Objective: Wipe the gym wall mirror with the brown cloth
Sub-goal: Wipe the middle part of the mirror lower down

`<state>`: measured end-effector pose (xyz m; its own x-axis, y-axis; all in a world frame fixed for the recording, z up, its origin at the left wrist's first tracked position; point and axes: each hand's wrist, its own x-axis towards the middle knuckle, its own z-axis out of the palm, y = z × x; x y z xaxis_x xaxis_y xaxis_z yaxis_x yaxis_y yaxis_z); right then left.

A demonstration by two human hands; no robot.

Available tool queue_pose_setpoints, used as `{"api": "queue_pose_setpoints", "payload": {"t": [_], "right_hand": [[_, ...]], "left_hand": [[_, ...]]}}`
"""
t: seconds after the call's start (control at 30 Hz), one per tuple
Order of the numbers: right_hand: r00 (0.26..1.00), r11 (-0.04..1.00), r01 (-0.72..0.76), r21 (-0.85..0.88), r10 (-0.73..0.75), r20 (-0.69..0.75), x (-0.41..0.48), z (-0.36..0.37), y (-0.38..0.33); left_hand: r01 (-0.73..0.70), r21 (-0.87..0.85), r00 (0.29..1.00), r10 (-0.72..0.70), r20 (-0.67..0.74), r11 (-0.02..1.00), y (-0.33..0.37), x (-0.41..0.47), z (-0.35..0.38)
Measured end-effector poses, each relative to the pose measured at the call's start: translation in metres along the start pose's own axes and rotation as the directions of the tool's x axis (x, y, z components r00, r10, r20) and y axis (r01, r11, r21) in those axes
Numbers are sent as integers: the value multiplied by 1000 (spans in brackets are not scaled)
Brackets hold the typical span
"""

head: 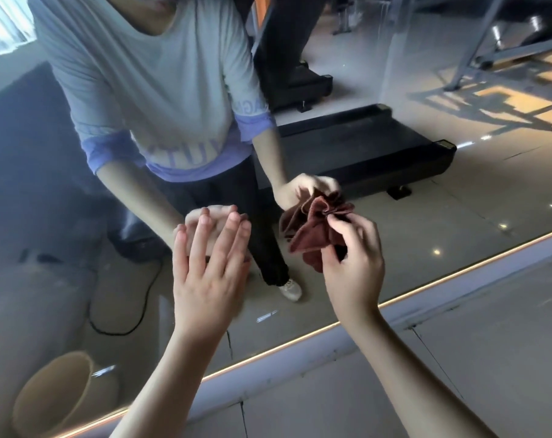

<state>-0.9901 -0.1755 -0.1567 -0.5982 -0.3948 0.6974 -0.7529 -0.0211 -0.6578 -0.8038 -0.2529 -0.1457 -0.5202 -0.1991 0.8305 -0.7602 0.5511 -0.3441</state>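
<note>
Pinched at its gathered top between thumb and forefinger of the right hand (352, 263), remaining fingers curled beneath: the brown cloth (312, 229), bunched, hanging in folds just above and left of that hand, close against the mirror (458, 191) beside its own reflection. Left of the cloth and apart from it, the left hand (208, 267), holding nothing, fingers straight and slightly spread, tips up at the glass. Reflected behind, a black treadmill (363, 153). Below the mirror's lit lower edge, grey floor tiles (458, 358).
</note>
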Motion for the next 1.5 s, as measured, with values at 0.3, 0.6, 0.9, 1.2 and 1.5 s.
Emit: {"api": "queue_pose_setpoints", "payload": {"t": [0.3, 0.6, 0.9, 1.2, 1.5], "right_hand": [[999, 998, -29, 49, 27, 40, 2, -4, 3], [978, 977, -203, 71, 206, -31, 17, -13, 12], [960, 950, -273, 151, 280, -26, 28, -19, 20], [978, 965, -207, 162, 208, 12, 33, -22, 27], [993, 997, 22, 80, -31, 116, 30, -26, 40]], "left_hand": [[87, 19, 995, -87, 42, 996, 15, 1, -3], [139, 58, 989, -141, 36, 989, 23, 2, 1], [127, 44, 987, -131, 89, 991, 20, 5, -10], [68, 54, 993, -73, 91, 996, 41, 24, -1], [87, 75, 996, -89, 28, 993, 47, 20, 6]]}}
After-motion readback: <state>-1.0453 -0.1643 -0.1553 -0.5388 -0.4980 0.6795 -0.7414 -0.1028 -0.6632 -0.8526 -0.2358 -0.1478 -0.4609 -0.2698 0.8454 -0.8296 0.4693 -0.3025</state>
